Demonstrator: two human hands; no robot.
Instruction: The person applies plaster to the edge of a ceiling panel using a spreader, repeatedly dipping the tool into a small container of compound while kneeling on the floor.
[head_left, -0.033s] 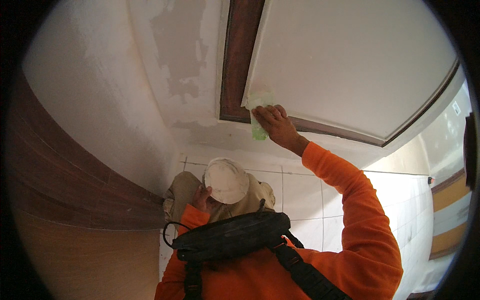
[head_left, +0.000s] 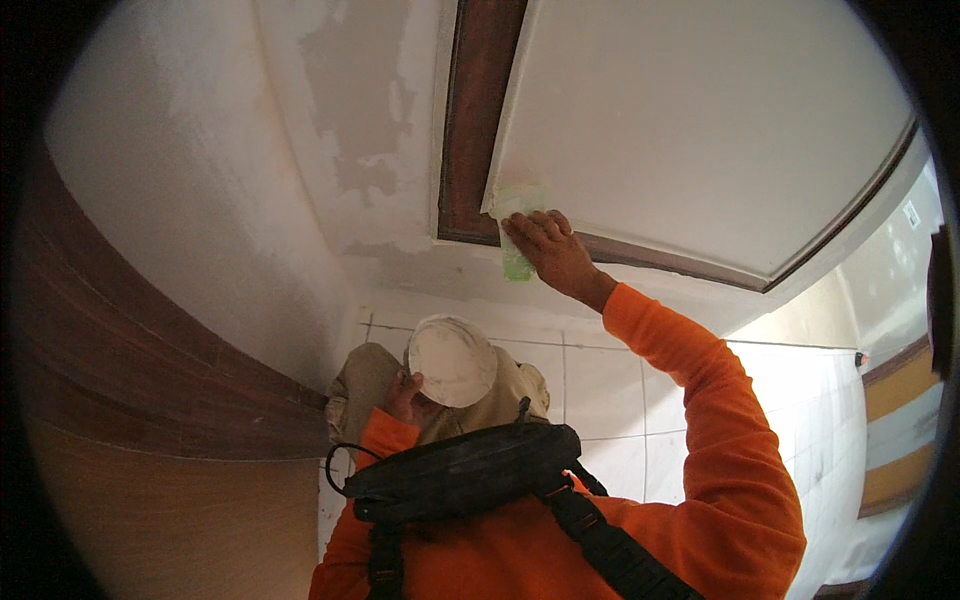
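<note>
In my right hand (head_left: 548, 245) is a pale green, see-through plastic putty spreader (head_left: 517, 265), gripped with the fingers over its face. Its upper part lies against the lower left corner of a large white panel (head_left: 690, 130), where the panel's edge meets dark brown wood trim (head_left: 470, 190). Low in front of me, my left hand (head_left: 405, 400) grips the left rim of a round white tub (head_left: 452, 362). Whitish paste coats the tub's inside. It sits over my bent knees.
Patchy plaster covers the wall (head_left: 370, 110) beside the trim. On the left stands a brown wooden surface (head_left: 130, 340), close to my left arm. White floor tiles (head_left: 605, 390) run off to the right. A black pouch (head_left: 465, 472) with straps hangs on my chest.
</note>
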